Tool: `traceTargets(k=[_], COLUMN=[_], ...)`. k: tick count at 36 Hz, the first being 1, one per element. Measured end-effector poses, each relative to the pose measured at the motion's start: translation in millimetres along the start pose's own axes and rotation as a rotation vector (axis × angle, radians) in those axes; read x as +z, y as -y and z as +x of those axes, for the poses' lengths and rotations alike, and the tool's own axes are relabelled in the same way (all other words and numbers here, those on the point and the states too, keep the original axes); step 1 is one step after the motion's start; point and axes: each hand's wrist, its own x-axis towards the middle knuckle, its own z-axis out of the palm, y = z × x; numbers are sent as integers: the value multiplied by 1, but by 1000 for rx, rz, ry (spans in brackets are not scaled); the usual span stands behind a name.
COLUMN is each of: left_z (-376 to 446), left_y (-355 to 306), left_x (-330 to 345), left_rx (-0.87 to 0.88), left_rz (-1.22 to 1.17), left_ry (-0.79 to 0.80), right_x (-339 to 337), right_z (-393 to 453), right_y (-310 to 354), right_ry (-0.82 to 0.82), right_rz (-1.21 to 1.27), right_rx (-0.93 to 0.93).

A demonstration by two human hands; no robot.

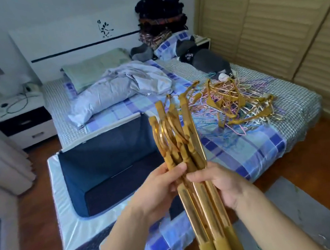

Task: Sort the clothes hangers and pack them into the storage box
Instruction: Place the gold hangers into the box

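Hangers (195, 176), a gold bundle, sit at centre frame, gripped by both the left hand (161, 191) and right hand (222, 187), hooks pointing up. Box (110, 165), dark blue and open, sits left of centre against the bed (298, 105). Tangled pile (236, 103) of more lies on the bed, right of centre. Nightstand (22, 124) at left.
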Motion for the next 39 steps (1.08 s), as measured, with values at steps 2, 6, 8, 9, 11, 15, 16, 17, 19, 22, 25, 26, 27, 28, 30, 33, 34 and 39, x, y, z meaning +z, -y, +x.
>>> traceTargets(k=[2, 6, 8, 9, 11, 15, 16, 17, 19, 22, 25, 26, 27, 28, 30, 33, 34, 39], left_z=[-5, -17, -24, -26, -35, -52, -56, -59, -64, -71, -81, -84, -88, -92, -97, -97, -96, -71], left_y=[-11, -22, -23, -23, -24, -26, -26, -27, -30, -35, -37, -36, -34, -32, -27, -20, -20, -20], left_x=[-23, -56, -72, -76, -95, -131, -136, -144, -156, -176, -196, -203, -209, -216, -224, -228, -227, -212], left_rx=[10, 46, 79, 90, 111, 137, 143, 153, 179, 215, 254, 265, 265, 268, 270, 255, 249, 293], left_rz=[-40, -146, -179, -187, -222, -253, -238, -232, -225, -248, -248, -249, -255, -269, -314, -371, -387, -469], left_ry=[-3, -55, -82, -97, -161, -331, -359, -390, -454, -583, -735, -788, -828, -866, -938, -1027, -1044, -1103], right_x=[25, 64, 80, 84, 100, 129, 134, 142, 153, 167, 168, 164, 159, 150, 130, 99, 90, 57], right_z=[13, 35, 48, 52, 68, 98, 103, 110, 123, 143, 158, 164, 167, 172, 188, 212, 218, 248], right_y=[-1, -2, -2, -2, -7, -19, -20, -22, -24, -31, -34, -31, -28, -24, -14, 10, 17, 42], right_ry=[36, 61, 81, 97, 140, 250, 254, 261, 241, 194, 125, 85, 38, 8, -23, -68, -71, 29], right_rz=[-35, -104, -131, -147, -204, -305, -351, -415, -538, -755, -857, -887, -944, -995, -1002, -1026, -1056, -1092], right_rx=[9, 19, 38, 53, 104, 188, 189, 184, 169, 116, 82, 61, 30, 6, 5, 50, 56, 101])
